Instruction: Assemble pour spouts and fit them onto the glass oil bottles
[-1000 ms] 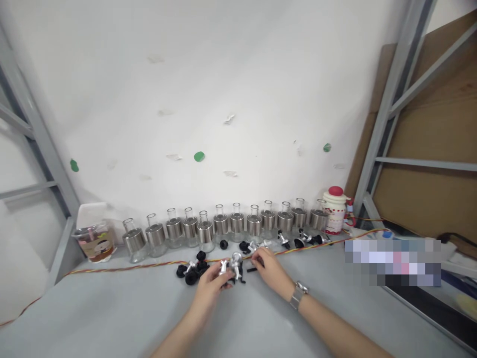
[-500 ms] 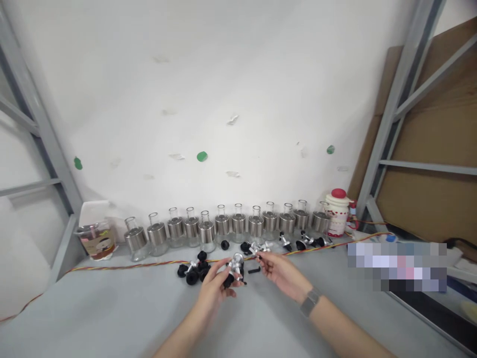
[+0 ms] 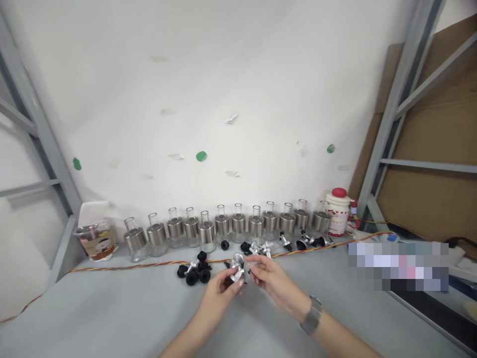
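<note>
My left hand (image 3: pixel 222 289) is closed around a silver bottle pourer (image 3: pixel 237 274), which it holds just above the bench. My right hand (image 3: pixel 269 278) is close by on the right, thumb and fingers drawn together. A dark bit shows at its fingertips, but I cannot make out what it is or whether it is gripped. Behind my hands, more silver pourers (image 3: pixel 257 248) with black stoppers lie loose. To the left sits a small heap of black stoppers (image 3: pixel 192 277) with a silver part among them.
A row of glass bottles with metal sleeves (image 3: pixel 206 232) lines the wall. A red and yellow twisted wire (image 3: pixel 149 265) crosses the grey bench (image 3: pixel 122 308). A cup (image 3: pixel 97 242) stands at the left, a white jar with a red lid (image 3: pixel 337 214) at the right.
My right hand has moved left and slightly down, towards my left hand. The left hand has turned the pourer, so its silver part faces up. The black stick on the bench is now out of sight.
</note>
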The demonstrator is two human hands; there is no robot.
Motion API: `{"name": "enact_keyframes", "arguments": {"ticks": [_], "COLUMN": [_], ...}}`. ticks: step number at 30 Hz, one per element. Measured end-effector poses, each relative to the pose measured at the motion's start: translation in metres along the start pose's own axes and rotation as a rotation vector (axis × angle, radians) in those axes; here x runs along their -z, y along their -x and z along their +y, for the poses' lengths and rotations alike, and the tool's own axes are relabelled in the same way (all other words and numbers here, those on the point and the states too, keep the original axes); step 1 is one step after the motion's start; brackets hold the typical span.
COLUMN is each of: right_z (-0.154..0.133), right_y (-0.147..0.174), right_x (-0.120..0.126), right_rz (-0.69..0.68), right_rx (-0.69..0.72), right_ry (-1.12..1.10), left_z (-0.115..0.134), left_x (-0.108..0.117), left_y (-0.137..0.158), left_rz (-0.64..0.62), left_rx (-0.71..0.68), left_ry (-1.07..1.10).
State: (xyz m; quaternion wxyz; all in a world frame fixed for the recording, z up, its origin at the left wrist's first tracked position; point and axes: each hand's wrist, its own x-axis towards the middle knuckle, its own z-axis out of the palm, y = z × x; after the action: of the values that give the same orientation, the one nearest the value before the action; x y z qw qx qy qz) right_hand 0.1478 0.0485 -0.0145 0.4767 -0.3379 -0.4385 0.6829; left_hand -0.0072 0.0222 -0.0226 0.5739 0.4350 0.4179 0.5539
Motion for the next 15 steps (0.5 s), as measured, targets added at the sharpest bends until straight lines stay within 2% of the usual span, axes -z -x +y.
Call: {"name": "enact_keyframes", "arguments": {"ticks": [4,11,15], "right_z": [-0.0014,-0.0007,0.0027], "right_y": [0.0014,0.0023,0.0018], "right_x": [-0.0024,-0.0008,0.0005], "right_rz": [-0.035,-0.073,-0.088], "right_rx": [-0.040,-0.045,-0.048], "right_ry": [-0.050,-0.107,-0.101], "left_z": [0.0028,0.0003,-0.0007], "left_x": [-0.0006,0.0031,0.0038], "left_y": [0.0018,0.0004,0.0004], "left_rz": [-0.039,-0.124,-0.147], "left_rx": [0.007,-0.082,-0.078], "left_ry": [-0.020,-0.136,-0.179]}}
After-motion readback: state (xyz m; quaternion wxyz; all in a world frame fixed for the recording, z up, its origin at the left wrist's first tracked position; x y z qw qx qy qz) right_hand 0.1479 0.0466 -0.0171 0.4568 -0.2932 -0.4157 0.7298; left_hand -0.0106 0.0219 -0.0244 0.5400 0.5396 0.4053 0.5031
